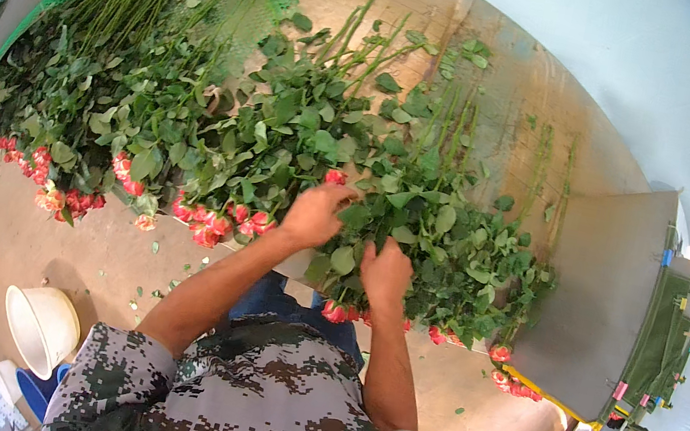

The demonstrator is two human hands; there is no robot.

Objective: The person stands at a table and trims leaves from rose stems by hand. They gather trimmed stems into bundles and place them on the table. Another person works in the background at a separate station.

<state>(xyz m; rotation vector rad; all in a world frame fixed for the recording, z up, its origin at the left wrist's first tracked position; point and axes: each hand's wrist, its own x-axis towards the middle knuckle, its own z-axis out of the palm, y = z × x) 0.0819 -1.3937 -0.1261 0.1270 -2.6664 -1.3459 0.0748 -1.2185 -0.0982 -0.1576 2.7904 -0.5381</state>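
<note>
My left hand (316, 214) is over the rose foliage in the middle of the table, its fingers bent to the right. One red rose bloom (336, 177) shows just beyond its knuckles; whether the hand grips that stem is hidden. To the right, my right hand (387, 273) is curled at the near edge of a leafy pile of roses (433, 224), with greenery between thumb and fingers. Red blooms (335, 311) from this pile hang over the table's near edge, beside my right forearm. Left of my hands lies another leafy bunch (286, 115), its red blooms (208, 226) toward me.
Many long-stemmed roses (126, 4) lie at the left on green netting (39, 26). Loose leaves and stems are scattered over the worn tabletop (515, 72). A grey panel (594, 294) stands at the right end. On the floor at lower left is a cream tub (44, 329).
</note>
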